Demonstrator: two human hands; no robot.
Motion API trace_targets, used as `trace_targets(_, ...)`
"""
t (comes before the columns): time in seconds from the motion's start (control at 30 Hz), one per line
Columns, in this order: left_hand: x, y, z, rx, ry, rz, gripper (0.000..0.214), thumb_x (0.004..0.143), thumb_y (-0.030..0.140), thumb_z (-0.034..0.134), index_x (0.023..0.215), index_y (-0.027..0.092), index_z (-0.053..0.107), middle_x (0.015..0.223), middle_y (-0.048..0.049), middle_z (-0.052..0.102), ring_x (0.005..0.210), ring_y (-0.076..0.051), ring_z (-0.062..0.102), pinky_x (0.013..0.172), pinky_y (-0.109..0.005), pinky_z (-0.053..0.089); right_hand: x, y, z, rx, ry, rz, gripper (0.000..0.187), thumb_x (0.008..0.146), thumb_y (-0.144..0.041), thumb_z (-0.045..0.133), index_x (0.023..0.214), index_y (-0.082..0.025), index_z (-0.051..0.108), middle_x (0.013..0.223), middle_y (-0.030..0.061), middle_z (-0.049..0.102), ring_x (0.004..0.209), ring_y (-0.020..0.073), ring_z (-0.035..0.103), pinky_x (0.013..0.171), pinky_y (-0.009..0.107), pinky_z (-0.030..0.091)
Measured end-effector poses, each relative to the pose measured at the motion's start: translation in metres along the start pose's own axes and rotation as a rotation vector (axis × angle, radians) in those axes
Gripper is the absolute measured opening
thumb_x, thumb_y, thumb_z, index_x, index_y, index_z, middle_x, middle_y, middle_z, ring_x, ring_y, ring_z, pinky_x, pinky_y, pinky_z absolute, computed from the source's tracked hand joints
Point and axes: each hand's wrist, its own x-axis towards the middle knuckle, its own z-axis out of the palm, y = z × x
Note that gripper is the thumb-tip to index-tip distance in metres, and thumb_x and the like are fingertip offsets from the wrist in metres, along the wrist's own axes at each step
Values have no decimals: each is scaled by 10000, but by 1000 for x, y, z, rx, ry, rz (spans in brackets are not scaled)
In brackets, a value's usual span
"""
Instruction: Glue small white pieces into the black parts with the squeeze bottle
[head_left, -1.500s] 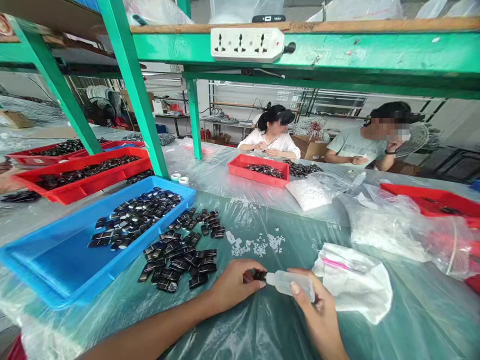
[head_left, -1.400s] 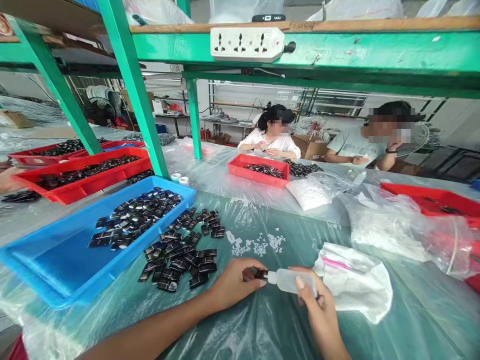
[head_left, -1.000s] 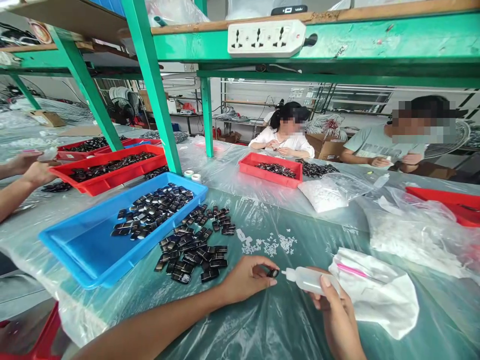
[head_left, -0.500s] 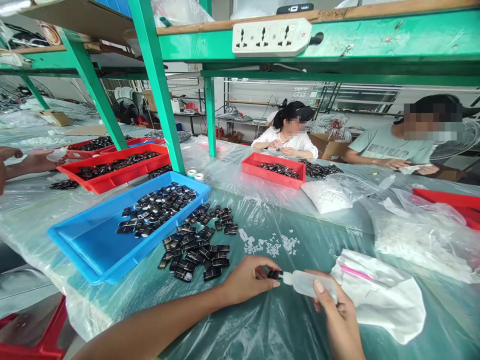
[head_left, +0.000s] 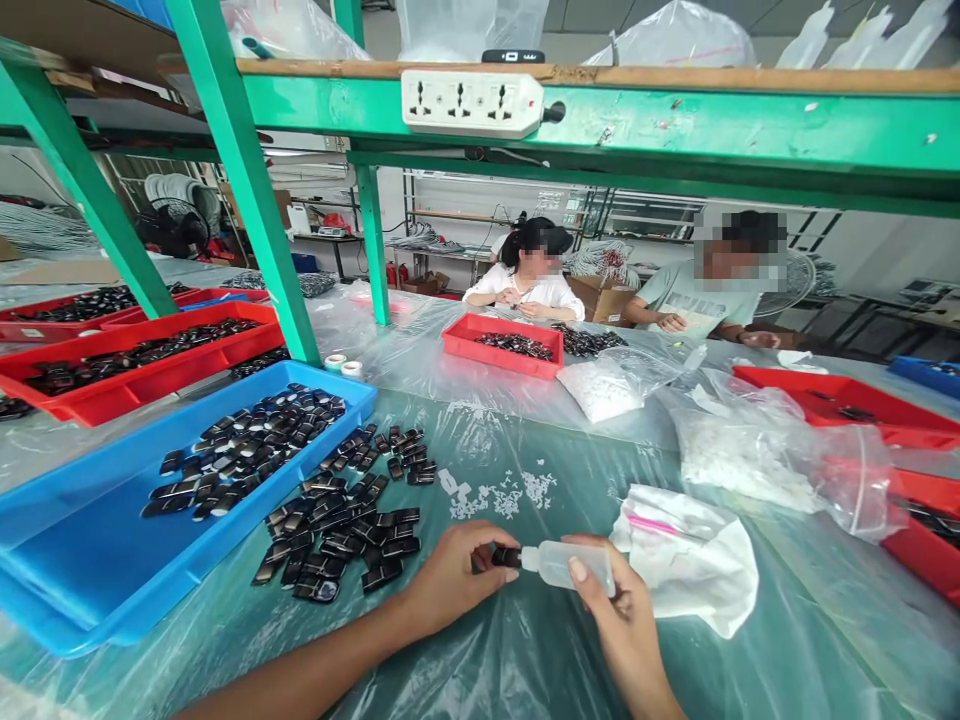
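- Head view: the left hand pinches a small black part between thumb and fingertips, at the near centre of the plastic-covered table.
- The right hand is closed around a small translucent squeeze bottle, its nozzle touching the black part.
- Progress, as a judgement: one part is at the nozzle. A loose pile of black parts lies on the table just left of the hands, and more fill the far end of the blue tray. Which lot is finished cannot be told.
- Blue tray, near left: black parts at its far end, bare floor at its near end.
- Red trays, far left: black parts throughout.
- Red tray, far centre: black parts, before two seated people.
- Clear bags, right: small white pieces; a few white pieces lie loose near the hands.
- A white cloth lies just right of the bottle.
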Motion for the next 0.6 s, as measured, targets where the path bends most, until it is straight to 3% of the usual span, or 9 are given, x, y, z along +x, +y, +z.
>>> trace_targets(0.1, 0, 1, -1, 11, 1, -5, 212, 768, 281, 625, 952, 188, 674, 886, -41, 649, 725, -138, 569, 649, -218, 447, 2, 2, -3, -5, -64, -19, 306, 747, -478, 609, 851, -194, 654, 691, 16, 621, 625, 161, 531, 558, 239, 398)
trace_targets(0.37, 0, 4, -2, 9, 0, -23, 193, 761, 265, 629, 937, 194, 666, 859, -29, 641, 711, -132, 549, 636, -211, 428, 1, 5, -3, 34, -81, -13, 272, 762, -441, 614, 892, -203, 641, 788, 28, 637, 733, 186, 547, 632, 246, 402)
trace_targets(0.6, -1, 3, -1, 31, 0, -34, 169, 745, 258, 635, 897, 187, 653, 834, -16, 625, 705, -129, 539, 622, -206, 406, 3, 9, -5, 90, -113, 41, 274, 785, -462, 589, 846, -200, 641, 585, -31, 492, 559, 114, 410, 534, 224, 312)
